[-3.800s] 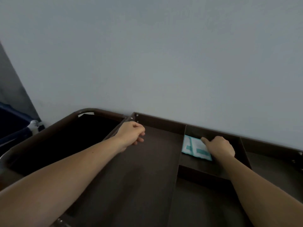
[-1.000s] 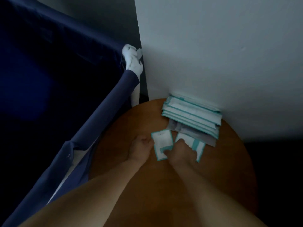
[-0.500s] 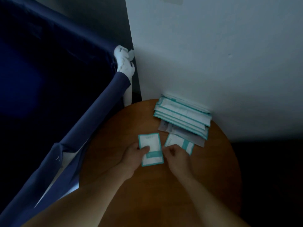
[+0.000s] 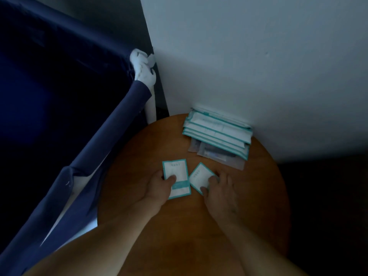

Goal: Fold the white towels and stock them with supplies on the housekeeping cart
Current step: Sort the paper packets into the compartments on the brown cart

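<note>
- Along the left edge of the frame, a navy fabric bin hangs slack, its rim running diagonally from the lower left up to a corner.
- At that corner, upper left of centre, a bunched white cloth sits on top of a white post.
- Across the middle and lower right, a round wooden table is tucked against a pale wall.
- Just left of centre, the left hand pinches the left packet, a white sachet with a teal border. The thumb is pressed on its face and the fingers are hidden beneath it. The sachet stands nearly upright in the frame; whether it is lifted off the table cannot be told.
- Just right of centre, the right hand grips the right packet, a matching sachet turned diagonally. The fingertips are bent down onto its right side and the thumb is at its lower edge. It lies just beside the left packet; whether the two touch cannot be told.
- Above the hands, right of centre, a stack of long teal-edged packets lies on the table against the wall.
- Under that stack, clear plastic pouches stick out toward the hands.
</note>
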The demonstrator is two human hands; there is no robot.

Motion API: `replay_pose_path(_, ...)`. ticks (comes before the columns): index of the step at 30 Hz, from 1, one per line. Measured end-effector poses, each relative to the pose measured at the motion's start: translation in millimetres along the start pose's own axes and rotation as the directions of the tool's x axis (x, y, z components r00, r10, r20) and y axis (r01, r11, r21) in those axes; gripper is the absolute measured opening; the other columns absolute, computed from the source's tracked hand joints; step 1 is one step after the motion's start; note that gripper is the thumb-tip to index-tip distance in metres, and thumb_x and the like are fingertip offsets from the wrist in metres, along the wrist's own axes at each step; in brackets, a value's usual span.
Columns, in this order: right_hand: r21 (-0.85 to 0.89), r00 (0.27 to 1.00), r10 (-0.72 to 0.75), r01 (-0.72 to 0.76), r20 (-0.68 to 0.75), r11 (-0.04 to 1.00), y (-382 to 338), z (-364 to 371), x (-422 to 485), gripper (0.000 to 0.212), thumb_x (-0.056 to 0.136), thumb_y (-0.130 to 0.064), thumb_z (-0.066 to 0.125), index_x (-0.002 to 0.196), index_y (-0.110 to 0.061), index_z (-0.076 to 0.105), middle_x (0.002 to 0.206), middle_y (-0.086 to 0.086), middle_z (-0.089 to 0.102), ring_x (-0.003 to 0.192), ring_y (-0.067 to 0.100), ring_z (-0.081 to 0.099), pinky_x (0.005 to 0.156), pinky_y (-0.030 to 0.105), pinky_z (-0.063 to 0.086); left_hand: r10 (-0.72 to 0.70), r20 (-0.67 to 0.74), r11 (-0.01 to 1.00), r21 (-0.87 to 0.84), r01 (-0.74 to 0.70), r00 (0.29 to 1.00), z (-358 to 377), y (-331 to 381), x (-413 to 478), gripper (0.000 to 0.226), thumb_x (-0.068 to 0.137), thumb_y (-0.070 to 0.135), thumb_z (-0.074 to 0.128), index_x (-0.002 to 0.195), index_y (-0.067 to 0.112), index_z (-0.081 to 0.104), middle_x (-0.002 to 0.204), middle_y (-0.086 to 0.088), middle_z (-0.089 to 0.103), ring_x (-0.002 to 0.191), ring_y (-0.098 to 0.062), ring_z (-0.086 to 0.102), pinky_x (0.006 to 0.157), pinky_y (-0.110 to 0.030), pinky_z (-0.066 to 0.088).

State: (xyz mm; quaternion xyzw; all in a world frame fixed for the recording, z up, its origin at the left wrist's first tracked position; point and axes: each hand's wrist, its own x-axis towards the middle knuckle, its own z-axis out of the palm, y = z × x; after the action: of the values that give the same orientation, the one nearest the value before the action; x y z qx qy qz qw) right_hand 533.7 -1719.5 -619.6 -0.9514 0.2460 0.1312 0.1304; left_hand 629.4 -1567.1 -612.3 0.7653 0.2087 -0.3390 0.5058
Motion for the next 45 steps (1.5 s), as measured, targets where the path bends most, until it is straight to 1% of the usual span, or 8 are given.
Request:
replay_pose_path(7, 0.172, 0.949, 0.214, -0.256, 0.232, 0.951, -4.0, -2.0, 9.6, 0.071, 0.076, -0.045, 0.08, 0.13, -0.018, 0.043, 0.128, 0.008, 0.057, 0.121, 0.029, 0.052, 0.097, 0.036, 0.043, 0.016, -0.024, 0.999, 0.043, -0.015, 1.0, -15.7, -3.5, -18.9, 0.002, 0.096, 0.014, 0.064, 0.096, 0.013, 0.064, 0.092, -0.006, 0.073, 0.074, -0.015, 0.071, 0.057, -0.024, 0.054)
replay_pose_path(10, 0.325, 0.905, 0.254, -0.367, 0.342, 0.871, -3.8, -1.2, -2.6, 0.084, 0.079, -0.032, 0.082, 0.148, -0.019, 0.037, 0.124, 0.012, 0.066, 0.114, 0.031, 0.063, 0.091, 0.034, 0.049, 0.019, 0.005, 0.998, 0.057, -0.019, 1.0, -23.4, -0.4, -33.9, 0.008, 0.097, 0.015, 0.063, 0.104, 0.012, 0.064, 0.098, -0.008, 0.072, 0.084, -0.023, 0.072, 0.072, -0.036, 0.059)
replay_pose_path(15, 0.555, 0.879, 0.347, -0.477, 0.328, 0.681, -1.3, -13.2, -23.9, 0.037, 0.086, -0.022, 0.074, 0.119, -0.007, 0.067, 0.11, 0.018, 0.072, 0.1, 0.036, 0.069, 0.087, 0.045, 0.056, 0.056, -0.014, 0.982, 0.18, -0.053, 0.998, -32.5, 13.9, -54.2, 0.003, 0.1, 0.02, 0.057, 0.099, 0.023, 0.056, 0.095, 0.002, 0.067, 0.077, -0.01, 0.065, 0.054, -0.018, 0.048)
replay_pose_path(23, 0.715, 0.908, 0.418, -0.304, 0.018, 0.63, -6.7, -130.6, -104.4, 0.025, 0.087, -0.032, 0.071, 0.108, -0.018, 0.07, 0.108, 0.002, 0.074, 0.093, 0.02, 0.07, 0.085, 0.035, 0.056, 0.43, 0.166, 0.836, 0.297, -0.461, 0.887, -51.2, 92.8, -133.6, 0.018, 0.101, 0.021, 0.055, 0.116, 0.012, 0.053, 0.086, 0.011, 0.056, 0.07, 0.001, 0.054, 0.042, -0.006, 0.039)
replay_pose_path(30, 0.828, 0.853, 0.486, -0.124, -0.193, 0.546, -36.9, -235.3, -204.0, 0.018, 0.089, -0.027, 0.074, 0.096, -0.028, 0.058, 0.086, -0.012, 0.067, 0.073, 0.007, 0.069, 0.071, 0.036, 0.062, 0.608, 0.296, 0.718, 0.191, -0.669, 0.737, -81.3, 158.4, -253.3, 0.026, 0.098, 0.014, 0.053, 0.122, 0.007, 0.061, 0.116, -0.009, 0.067, 0.094, -0.022, 0.065, 0.079, -0.031, 0.052)
replay_pose_path(35, 0.824, 0.758, 0.547, -0.023, -0.355, 0.566, -22.7, -316.8, -272.3, 0.017, 0.092, -0.032, 0.069, 0.105, -0.023, 0.062, 0.092, -0.008, 0.07, 0.077, 0.009, 0.071, 0.066, 0.031, 0.061, 0.751, 0.282, 0.58, 0.15, -0.801, 0.597, -63.5, 204.4, -355.0, 0.019, 0.093, 0.02, 0.056, 0.101, 0.003, 0.061, 0.091, -0.009, 0.061, 0.094, -0.032, 0.06, 0.061, -0.031, 0.035)
replay_pose_path(39, 0.815, 0.635, 0.614, 0.043, -0.469, 0.578, 9.7, -362.3, -334.0, 0.014, 0.094, -0.026, 0.065, 0.105, -0.017, 0.067, 0.09, -0.005, 0.071, 0.078, 0.012, 0.07, 0.069, 0.034, 0.06, 0.799, 0.36, 0.495, 0.062, -0.867, 0.482, -28.2, 215.7, -434.2, 0.025, 0.093, 0.023, 0.057, 0.098, 0.0, 0.064, 0.096, -0.015, 0.066, 0.09, -0.032, 0.061, 0.069, -0.033, 0.043)
replay_pose_path(45, 0.833, 0.449, 0.743, 0.004, -0.496, 0.553, 106.5, -384.1, -437.6, 0.007, 0.094, -0.028, 0.063, 0.094, -0.021, 0.065, 0.079, -0.012, 0.065, 0.07, 0.005, 0.064, 0.05, 0.021, 0.043, 0.797, 0.491, 0.445, -0.081, -0.892, 0.353, 52.6, 193.8, -542.4, 0.016, 0.089, 0.021, 0.059, 0.078, 0.009, 0.059, 0.07, 0.0, 0.058, 0.058, -0.005, 0.054, 0.044, -0.006, 0.038)
